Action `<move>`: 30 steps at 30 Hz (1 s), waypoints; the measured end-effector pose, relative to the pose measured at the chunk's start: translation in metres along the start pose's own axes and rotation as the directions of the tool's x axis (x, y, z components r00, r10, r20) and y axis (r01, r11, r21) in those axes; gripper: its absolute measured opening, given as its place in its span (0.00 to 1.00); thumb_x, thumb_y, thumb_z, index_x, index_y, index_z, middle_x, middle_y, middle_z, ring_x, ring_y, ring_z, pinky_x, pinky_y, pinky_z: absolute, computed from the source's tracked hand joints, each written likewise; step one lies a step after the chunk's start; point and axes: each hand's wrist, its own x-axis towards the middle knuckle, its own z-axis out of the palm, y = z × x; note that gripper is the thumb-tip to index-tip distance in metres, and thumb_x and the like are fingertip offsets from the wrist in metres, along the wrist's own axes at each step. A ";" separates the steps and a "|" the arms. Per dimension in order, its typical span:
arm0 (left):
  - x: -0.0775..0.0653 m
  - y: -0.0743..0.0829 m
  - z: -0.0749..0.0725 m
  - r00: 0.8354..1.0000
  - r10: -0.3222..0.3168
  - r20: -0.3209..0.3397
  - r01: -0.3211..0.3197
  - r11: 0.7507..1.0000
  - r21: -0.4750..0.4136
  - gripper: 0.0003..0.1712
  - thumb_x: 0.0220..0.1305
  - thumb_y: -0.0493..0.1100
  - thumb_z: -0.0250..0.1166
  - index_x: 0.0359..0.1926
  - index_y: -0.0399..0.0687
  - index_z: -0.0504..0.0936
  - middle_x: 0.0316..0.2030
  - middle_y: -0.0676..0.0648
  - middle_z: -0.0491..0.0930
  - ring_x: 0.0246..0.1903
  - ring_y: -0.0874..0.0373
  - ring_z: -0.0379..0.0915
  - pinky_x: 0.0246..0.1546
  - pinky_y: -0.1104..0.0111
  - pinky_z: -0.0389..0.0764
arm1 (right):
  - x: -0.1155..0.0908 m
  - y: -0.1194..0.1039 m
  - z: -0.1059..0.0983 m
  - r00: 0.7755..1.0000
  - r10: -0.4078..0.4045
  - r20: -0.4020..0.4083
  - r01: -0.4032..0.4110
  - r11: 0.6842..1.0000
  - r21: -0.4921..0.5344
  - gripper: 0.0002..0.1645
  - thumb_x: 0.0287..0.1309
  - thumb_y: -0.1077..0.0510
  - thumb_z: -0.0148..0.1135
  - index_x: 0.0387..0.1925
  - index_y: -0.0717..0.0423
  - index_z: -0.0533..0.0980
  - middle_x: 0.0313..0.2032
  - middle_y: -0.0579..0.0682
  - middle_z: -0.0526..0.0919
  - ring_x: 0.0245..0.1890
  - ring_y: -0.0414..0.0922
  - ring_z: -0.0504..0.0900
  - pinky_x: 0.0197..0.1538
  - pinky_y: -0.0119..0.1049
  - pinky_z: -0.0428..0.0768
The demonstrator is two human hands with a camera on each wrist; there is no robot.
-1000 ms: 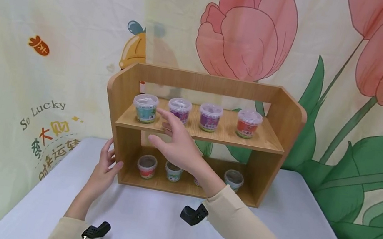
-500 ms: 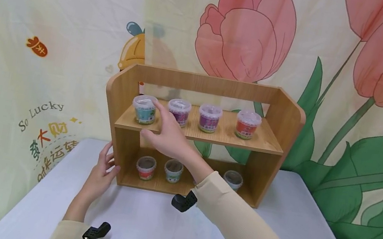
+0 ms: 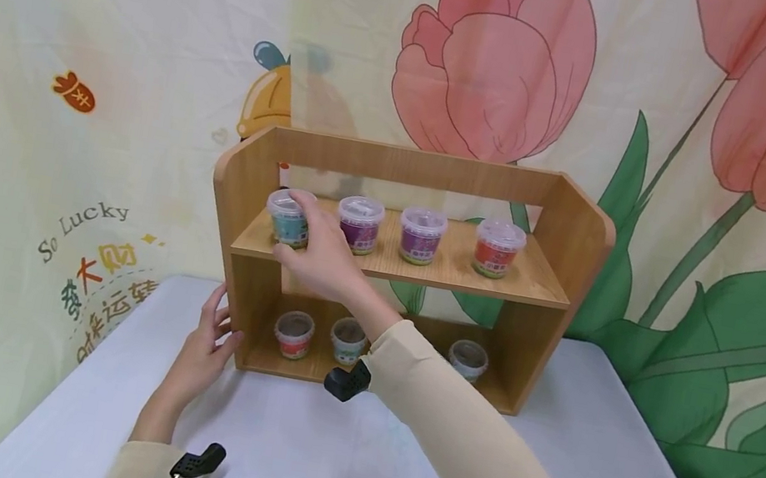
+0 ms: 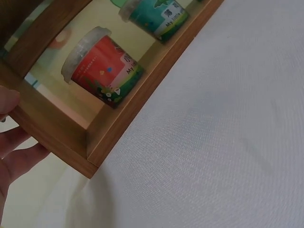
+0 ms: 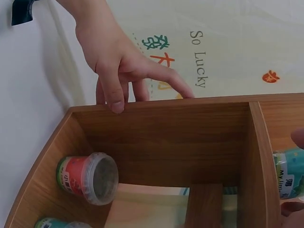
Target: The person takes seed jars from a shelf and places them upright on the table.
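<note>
From the head, the right hand (image 3: 323, 256) curves thumb and fingers round the blue cup (image 3: 289, 227), at the left of the wooden rack (image 3: 571, 262)'s upper shelf (image 3: 439, 269); the left hand (image 3: 207, 347) rests loosely spread against the rack's left side. The left wrist view shows a red cup (image 4: 105, 69) nearby. In the right wrist view, fingertips (image 5: 299, 137) flank the blue cup, probably light, thin-walled and slick, best held gently below its lid (image 3: 278, 201).
</note>
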 end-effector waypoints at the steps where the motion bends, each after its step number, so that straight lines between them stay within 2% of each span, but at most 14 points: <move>1: 0.000 0.000 -0.001 1.000 -0.002 0.002 0.002 1.000 0.007 0.59 0.80 0.33 0.58 0.83 0.84 0.27 0.77 0.27 0.60 0.69 0.24 0.69 0.63 0.31 0.74 | 0.001 0.000 0.001 1.000 0.001 -0.005 -0.001 1.000 -0.004 0.48 0.68 0.53 0.70 0.83 0.40 0.58 0.74 0.53 0.71 0.75 0.50 0.68 0.76 0.51 0.73; 6: -0.001 -0.001 -0.006 1.000 -0.020 -0.002 0.020 0.999 0.041 0.59 0.80 0.34 0.58 0.82 0.84 0.26 0.77 0.26 0.60 0.69 0.24 0.69 0.63 0.31 0.73 | 0.006 0.000 0.005 0.999 -0.028 -0.016 0.028 1.000 0.002 0.40 0.71 0.55 0.68 0.79 0.42 0.64 0.72 0.54 0.72 0.72 0.50 0.69 0.74 0.50 0.75; 11: 0.001 -0.003 -0.005 1.000 0.020 0.000 -0.020 0.999 0.040 0.59 0.79 0.32 0.58 0.84 0.81 0.27 0.76 0.25 0.61 0.68 0.23 0.70 0.61 0.30 0.75 | 0.009 0.006 0.006 0.998 -0.046 -0.038 0.046 0.999 0.000 0.36 0.72 0.57 0.68 0.76 0.42 0.67 0.72 0.52 0.74 0.71 0.49 0.73 0.74 0.48 0.75; 15: 0.002 -0.002 -0.003 0.999 0.036 0.003 -0.036 0.999 0.038 0.59 0.79 0.32 0.58 0.84 0.80 0.28 0.76 0.25 0.61 0.67 0.23 0.71 0.60 0.29 0.75 | 0.009 0.011 0.006 0.997 -0.056 -0.054 0.056 0.998 0.001 0.35 0.71 0.57 0.70 0.74 0.42 0.69 0.72 0.51 0.75 0.71 0.47 0.74 0.75 0.45 0.75; 21: 0.001 -0.002 -0.003 1.000 0.017 0.009 -0.017 0.999 0.041 0.59 0.79 0.33 0.59 0.83 0.82 0.27 0.77 0.25 0.60 0.68 0.23 0.70 0.61 0.30 0.75 | 0.008 0.011 0.008 0.995 -0.068 -0.076 0.067 0.998 -0.008 0.34 0.70 0.59 0.71 0.73 0.43 0.71 0.71 0.51 0.76 0.71 0.47 0.75 0.74 0.43 0.75; 30: 0.001 -0.002 -0.003 1.000 0.015 -0.001 -0.015 0.998 0.065 0.59 0.80 0.34 0.60 0.83 0.84 0.28 0.77 0.27 0.62 0.68 0.25 0.71 0.60 0.33 0.77 | 0.004 0.012 0.008 0.993 -0.084 -0.085 0.080 0.995 -0.056 0.33 0.71 0.57 0.70 0.72 0.41 0.71 0.69 0.52 0.78 0.69 0.48 0.77 0.71 0.46 0.79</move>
